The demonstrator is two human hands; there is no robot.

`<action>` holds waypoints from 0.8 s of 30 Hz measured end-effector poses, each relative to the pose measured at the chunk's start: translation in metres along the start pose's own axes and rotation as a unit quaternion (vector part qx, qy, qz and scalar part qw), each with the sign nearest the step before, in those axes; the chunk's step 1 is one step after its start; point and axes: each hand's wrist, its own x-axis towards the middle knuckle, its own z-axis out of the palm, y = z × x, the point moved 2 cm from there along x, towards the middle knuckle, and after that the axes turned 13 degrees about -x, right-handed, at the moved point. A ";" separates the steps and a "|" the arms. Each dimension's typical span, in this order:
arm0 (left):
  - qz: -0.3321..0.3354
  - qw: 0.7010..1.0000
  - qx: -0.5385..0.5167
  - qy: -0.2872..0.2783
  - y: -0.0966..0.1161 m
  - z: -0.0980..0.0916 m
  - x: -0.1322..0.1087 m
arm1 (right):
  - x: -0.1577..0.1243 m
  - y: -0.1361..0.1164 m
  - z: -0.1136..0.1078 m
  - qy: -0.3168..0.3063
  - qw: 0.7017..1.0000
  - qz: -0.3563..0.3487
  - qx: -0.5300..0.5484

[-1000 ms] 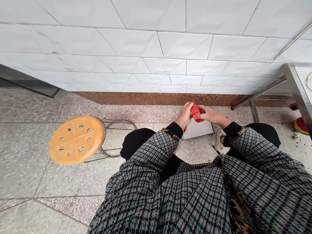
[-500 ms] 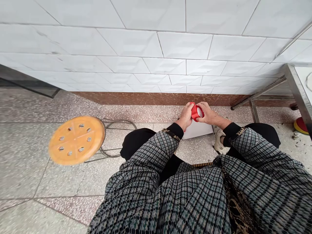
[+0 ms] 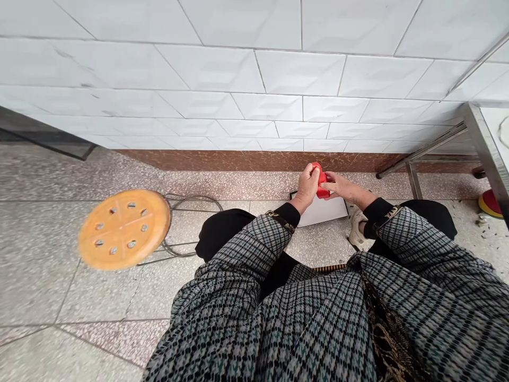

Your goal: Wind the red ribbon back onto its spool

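Note:
Between my hands is a roll of red tape (image 3: 324,190), turned so its red side faces up and its hollow is out of sight. My left hand (image 3: 307,187) is closed on the red tape at the roll's upper left. My right hand (image 3: 341,188) grips the roll from the right, fingers laid across its side. Beneath both hands a white board (image 3: 324,213) with a dark edge lies on the floor, partly covered by my left hand and wrist.
An orange round stool (image 3: 124,228) with metal legs stands to the left. A tiled wall (image 3: 254,111) rises in front. On the right are a metal-framed table (image 3: 485,154) and a red and yellow round object (image 3: 491,204). My shoe (image 3: 360,232) is beside the board.
The roll has turned, so its open centre no longer shows. My right hand has shifted slightly, its fingers now reaching over the roll's side. More of the board's left edge is visible.

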 end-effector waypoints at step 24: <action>-0.148 0.985 -0.086 0.027 -0.004 -0.001 0.003 | 0.007 0.011 0.000 0.052 0.970 -0.069 -0.229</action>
